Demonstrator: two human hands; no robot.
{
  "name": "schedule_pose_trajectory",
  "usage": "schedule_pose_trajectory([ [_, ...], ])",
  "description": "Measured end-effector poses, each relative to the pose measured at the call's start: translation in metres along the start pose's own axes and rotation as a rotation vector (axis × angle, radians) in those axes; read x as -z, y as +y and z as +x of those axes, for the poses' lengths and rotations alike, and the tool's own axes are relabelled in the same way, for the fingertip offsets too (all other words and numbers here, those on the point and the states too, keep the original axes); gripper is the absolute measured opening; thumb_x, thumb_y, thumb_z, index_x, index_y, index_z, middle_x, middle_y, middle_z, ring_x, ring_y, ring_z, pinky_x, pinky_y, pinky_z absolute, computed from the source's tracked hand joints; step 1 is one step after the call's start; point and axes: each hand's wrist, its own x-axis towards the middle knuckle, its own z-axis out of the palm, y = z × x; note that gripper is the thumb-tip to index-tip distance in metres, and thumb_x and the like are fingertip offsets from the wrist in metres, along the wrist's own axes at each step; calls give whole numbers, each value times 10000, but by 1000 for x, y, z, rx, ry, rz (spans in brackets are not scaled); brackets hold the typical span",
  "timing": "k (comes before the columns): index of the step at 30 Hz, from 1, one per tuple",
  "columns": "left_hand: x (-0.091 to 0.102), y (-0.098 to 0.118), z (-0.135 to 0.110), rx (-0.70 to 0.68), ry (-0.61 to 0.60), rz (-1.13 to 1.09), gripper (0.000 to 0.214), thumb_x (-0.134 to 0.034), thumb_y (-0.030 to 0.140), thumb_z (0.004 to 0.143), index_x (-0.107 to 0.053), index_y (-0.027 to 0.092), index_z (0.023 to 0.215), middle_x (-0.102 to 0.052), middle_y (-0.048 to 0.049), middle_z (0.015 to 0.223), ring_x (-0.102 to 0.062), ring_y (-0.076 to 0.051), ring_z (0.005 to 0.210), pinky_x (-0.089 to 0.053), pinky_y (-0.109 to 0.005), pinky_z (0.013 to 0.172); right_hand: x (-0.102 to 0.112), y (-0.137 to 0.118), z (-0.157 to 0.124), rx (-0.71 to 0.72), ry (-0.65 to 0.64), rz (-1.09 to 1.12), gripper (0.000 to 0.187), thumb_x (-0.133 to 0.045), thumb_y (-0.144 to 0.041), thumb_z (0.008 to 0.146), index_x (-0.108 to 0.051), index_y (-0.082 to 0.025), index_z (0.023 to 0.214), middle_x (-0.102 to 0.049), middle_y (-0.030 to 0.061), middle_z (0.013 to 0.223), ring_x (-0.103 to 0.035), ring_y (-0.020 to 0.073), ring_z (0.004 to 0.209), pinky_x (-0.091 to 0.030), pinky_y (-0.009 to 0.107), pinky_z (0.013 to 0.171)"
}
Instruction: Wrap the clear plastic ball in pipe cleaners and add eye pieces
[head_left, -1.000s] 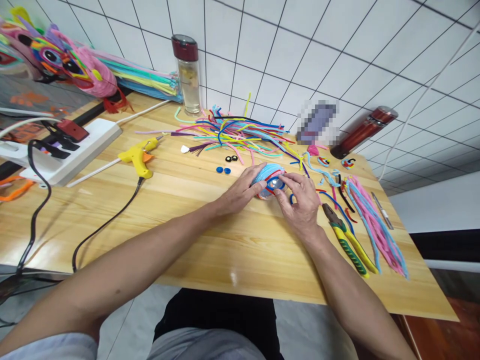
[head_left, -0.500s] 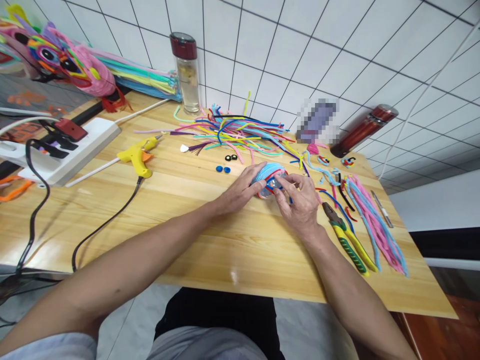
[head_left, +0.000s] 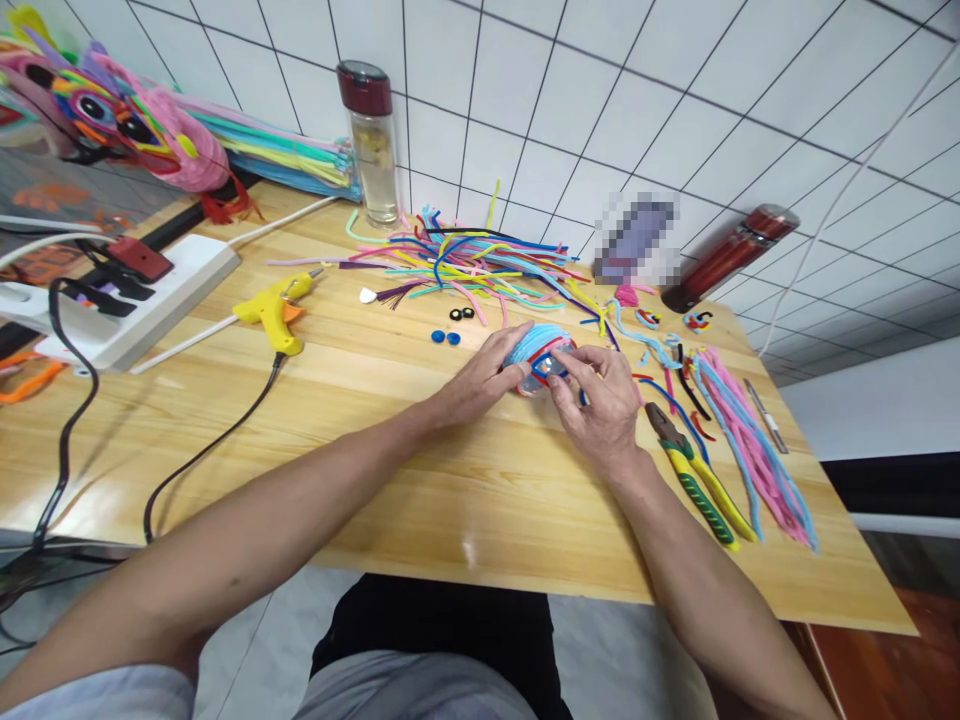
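Observation:
My left hand (head_left: 484, 378) is closed around the left side of a rounded craft piece (head_left: 535, 345). The piece is wrapped in light blue pipe cleaner, with a see-through front part edged in red and dark blue pipe cleaner. At that front, the thumb and forefinger of my right hand (head_left: 600, 395) press close together on the dark blue pipe cleaner (head_left: 541, 372). The other right fingers are curled. Part of the piece is hidden behind both hands. Two blue discs (head_left: 445, 338) and two small black rings (head_left: 461, 314) lie just beyond my left hand.
Mixed pipe cleaners (head_left: 480, 260) are heaped at the back, near a glass bottle (head_left: 375, 150). Left are a yellow glue gun (head_left: 271, 310) and a power strip (head_left: 172, 300). Pliers (head_left: 694, 480), a pink and blue bundle (head_left: 750, 440) and a red flask (head_left: 731, 258) are right.
My right fingers have shifted slightly at the front of the craft piece, showing a little more of its blue edging. My left hand keeps its hold.

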Motion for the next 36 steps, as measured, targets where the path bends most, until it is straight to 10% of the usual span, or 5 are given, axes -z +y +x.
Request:
schedule_pose_trajectory([
  [36,1,8,0,33,28,-46,626,-527,453,997,-458,197,1564,-488,-129,1609,-391,-300,1537,-269,-480,1311,-3,5,-4,-48,10,124,334,-657,-210,966,-726,-230,1292,-718,114,1030,-650,241,903,-546,410,808],
])
